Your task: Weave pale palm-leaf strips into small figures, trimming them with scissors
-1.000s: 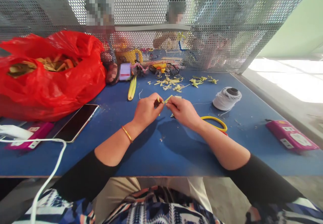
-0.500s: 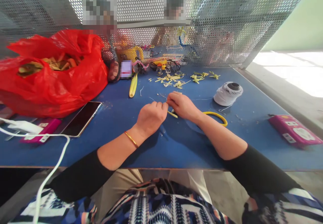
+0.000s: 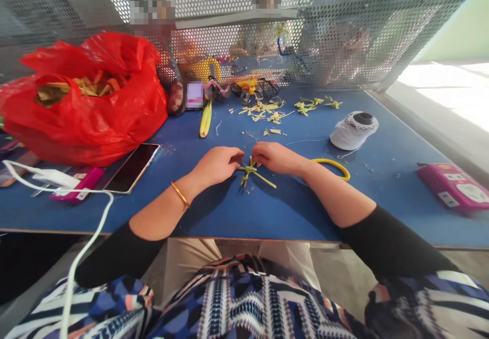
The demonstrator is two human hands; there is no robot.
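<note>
With narrow fingertips, our left hand [image 3: 217, 166] and right hand [image 3: 278, 158] pinch the leaf piece [image 3: 248, 170] between them, over the table [image 3: 282, 216]. Its crossed middle seems formed; one long end sticks out, perhaps unfinished.

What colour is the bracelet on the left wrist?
Gold: the thin round metal bracelet, best seen in the head view.

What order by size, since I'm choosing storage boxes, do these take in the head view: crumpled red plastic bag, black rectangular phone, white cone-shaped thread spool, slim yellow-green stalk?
1. Red bag
2. Phone and thread spool: too alike to rank
3. Yellow-green stalk
</note>
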